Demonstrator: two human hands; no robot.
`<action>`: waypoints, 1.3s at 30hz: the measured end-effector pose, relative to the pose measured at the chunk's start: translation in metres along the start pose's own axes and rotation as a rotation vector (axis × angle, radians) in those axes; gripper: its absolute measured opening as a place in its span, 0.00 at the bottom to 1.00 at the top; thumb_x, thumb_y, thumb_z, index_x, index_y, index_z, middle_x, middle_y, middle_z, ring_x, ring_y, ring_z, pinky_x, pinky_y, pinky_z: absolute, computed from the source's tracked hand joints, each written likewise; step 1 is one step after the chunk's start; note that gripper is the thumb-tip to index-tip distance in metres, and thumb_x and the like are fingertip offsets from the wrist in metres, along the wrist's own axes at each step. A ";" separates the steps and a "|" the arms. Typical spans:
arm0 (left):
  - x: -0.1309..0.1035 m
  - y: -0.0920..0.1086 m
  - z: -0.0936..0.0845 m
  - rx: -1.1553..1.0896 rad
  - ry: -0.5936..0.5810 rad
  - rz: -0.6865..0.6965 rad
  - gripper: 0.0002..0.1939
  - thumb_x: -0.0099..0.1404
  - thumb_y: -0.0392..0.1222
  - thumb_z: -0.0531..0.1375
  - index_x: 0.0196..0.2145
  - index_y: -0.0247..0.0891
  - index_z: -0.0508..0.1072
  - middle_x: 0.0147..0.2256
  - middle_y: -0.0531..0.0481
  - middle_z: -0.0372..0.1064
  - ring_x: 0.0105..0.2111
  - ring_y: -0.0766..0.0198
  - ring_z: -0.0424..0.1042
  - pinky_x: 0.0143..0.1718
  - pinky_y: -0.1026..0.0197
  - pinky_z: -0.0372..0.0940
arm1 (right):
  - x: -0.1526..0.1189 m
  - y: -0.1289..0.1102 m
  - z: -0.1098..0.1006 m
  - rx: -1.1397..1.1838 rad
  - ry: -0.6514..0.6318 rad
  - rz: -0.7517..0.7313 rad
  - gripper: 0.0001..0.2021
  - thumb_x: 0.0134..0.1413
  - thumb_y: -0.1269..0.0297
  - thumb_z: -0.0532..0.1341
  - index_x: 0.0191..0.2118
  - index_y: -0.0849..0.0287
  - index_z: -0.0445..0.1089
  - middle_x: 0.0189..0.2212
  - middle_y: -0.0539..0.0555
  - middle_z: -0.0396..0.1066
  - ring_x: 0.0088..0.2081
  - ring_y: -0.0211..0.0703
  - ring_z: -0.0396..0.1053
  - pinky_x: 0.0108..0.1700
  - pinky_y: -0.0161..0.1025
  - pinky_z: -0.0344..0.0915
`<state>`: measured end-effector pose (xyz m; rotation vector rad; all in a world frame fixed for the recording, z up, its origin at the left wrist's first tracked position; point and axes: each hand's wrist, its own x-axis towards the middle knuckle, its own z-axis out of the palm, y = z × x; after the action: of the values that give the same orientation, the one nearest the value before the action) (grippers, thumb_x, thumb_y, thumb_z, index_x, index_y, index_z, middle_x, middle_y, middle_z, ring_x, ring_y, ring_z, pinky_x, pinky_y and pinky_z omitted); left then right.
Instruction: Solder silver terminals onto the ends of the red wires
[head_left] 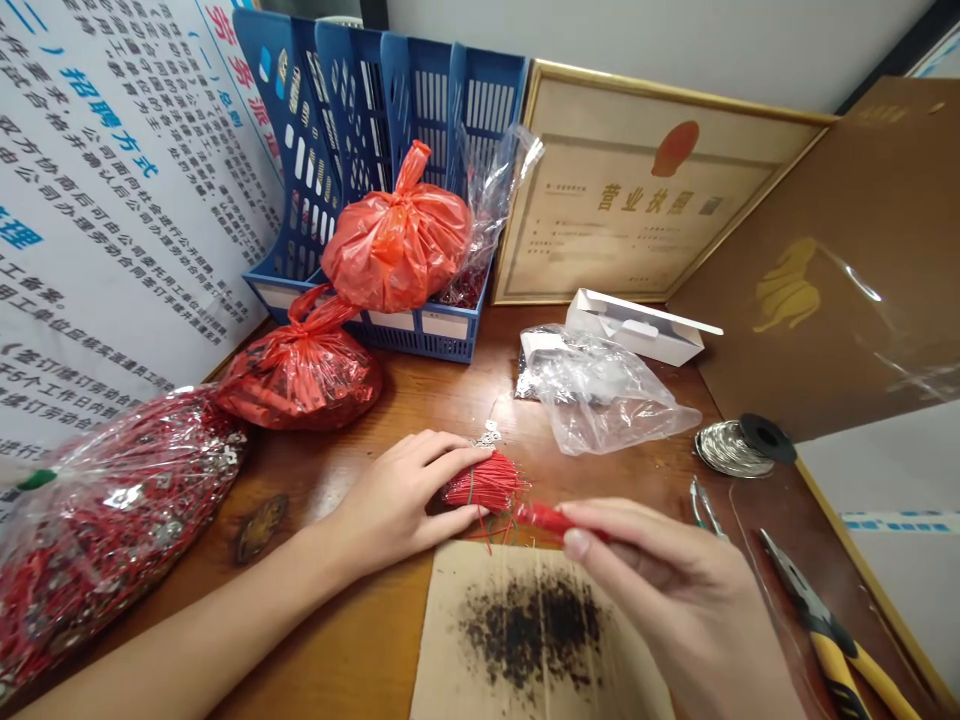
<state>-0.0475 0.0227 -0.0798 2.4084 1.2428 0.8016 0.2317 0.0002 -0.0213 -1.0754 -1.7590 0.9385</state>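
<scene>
A bundle of thin red wires (491, 482) with a green tie lies on the wooden table, just behind the cardboard. My left hand (409, 495) is closed round its left side. To the right of the bundle, my right hand (660, 575) pinches a small red object (546, 518), blurred, between thumb and fingers; its tip is close to the wire ends. Small silvery metal pieces (489, 434) lie behind the bundle. The cardboard sheet (442, 640) with a black smudged patch lies in front, partly under my right hand.
Red bags (304, 375) and a clear bag of red wires (127, 510) are at left, a blue rack (427, 335) behind. Clear plastic (607, 400), a white box (637, 335), a wire spool (739, 447) and pliers (810, 600) are at right.
</scene>
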 end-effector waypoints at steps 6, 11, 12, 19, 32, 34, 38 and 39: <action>0.001 -0.008 -0.003 0.010 0.033 -0.011 0.24 0.77 0.51 0.64 0.66 0.43 0.69 0.57 0.42 0.75 0.54 0.51 0.75 0.56 0.48 0.71 | -0.032 0.015 0.028 -0.259 -0.151 -0.292 0.19 0.63 0.82 0.63 0.52 0.56 0.80 0.44 0.54 0.85 0.42 0.43 0.85 0.46 0.33 0.82; 0.003 0.005 -0.030 0.061 -0.004 -0.035 0.29 0.74 0.44 0.64 0.69 0.43 0.66 0.63 0.40 0.69 0.60 0.48 0.71 0.62 0.45 0.67 | -0.034 0.016 0.045 -0.450 -0.120 -0.445 0.17 0.63 0.82 0.60 0.49 0.55 0.79 0.37 0.52 0.84 0.35 0.48 0.82 0.39 0.43 0.83; 0.003 0.011 -0.036 0.060 0.013 -0.037 0.29 0.73 0.42 0.63 0.69 0.43 0.65 0.63 0.40 0.69 0.61 0.48 0.70 0.63 0.45 0.66 | -0.033 0.015 0.045 -0.467 -0.125 -0.447 0.17 0.63 0.81 0.61 0.48 0.54 0.79 0.37 0.51 0.84 0.35 0.50 0.81 0.38 0.45 0.82; -0.012 0.052 -0.028 -0.052 -0.065 0.068 0.15 0.68 0.45 0.68 0.51 0.42 0.75 0.44 0.49 0.76 0.40 0.56 0.73 0.41 0.52 0.65 | -0.033 0.014 0.040 -0.439 -0.137 -0.371 0.13 0.60 0.78 0.63 0.45 0.54 0.78 0.44 0.53 0.82 0.41 0.49 0.77 0.40 0.46 0.78; -0.024 0.051 0.000 0.004 0.014 0.096 0.17 0.66 0.51 0.73 0.48 0.42 0.79 0.40 0.50 0.76 0.36 0.56 0.71 0.36 0.53 0.63 | 0.032 0.027 0.017 -0.757 -0.255 -0.146 0.17 0.67 0.77 0.55 0.53 0.62 0.77 0.42 0.59 0.74 0.45 0.57 0.72 0.46 0.56 0.73; -0.025 0.050 0.000 0.000 0.017 0.110 0.17 0.68 0.52 0.72 0.48 0.41 0.79 0.41 0.49 0.76 0.36 0.56 0.72 0.36 0.53 0.64 | 0.032 0.035 0.023 -0.780 -0.250 -0.145 0.16 0.68 0.77 0.55 0.52 0.61 0.77 0.41 0.59 0.74 0.45 0.56 0.72 0.45 0.54 0.73; -0.027 0.051 -0.001 -0.030 0.003 0.120 0.20 0.69 0.56 0.70 0.49 0.40 0.77 0.43 0.48 0.77 0.38 0.56 0.73 0.38 0.53 0.65 | 0.025 0.041 0.026 -0.828 -0.226 -0.126 0.09 0.71 0.73 0.57 0.39 0.59 0.74 0.38 0.56 0.72 0.42 0.54 0.71 0.42 0.51 0.69; -0.028 0.051 0.000 -0.028 -0.005 0.122 0.19 0.70 0.56 0.69 0.49 0.39 0.77 0.44 0.48 0.77 0.38 0.56 0.73 0.38 0.53 0.65 | 0.024 0.041 0.026 -0.839 -0.227 -0.119 0.09 0.71 0.73 0.57 0.37 0.58 0.72 0.37 0.56 0.71 0.41 0.54 0.70 0.42 0.51 0.69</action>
<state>-0.0275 -0.0293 -0.0627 2.4817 1.0838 0.8411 0.2134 0.0328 -0.0604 -1.3749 -2.4662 0.2203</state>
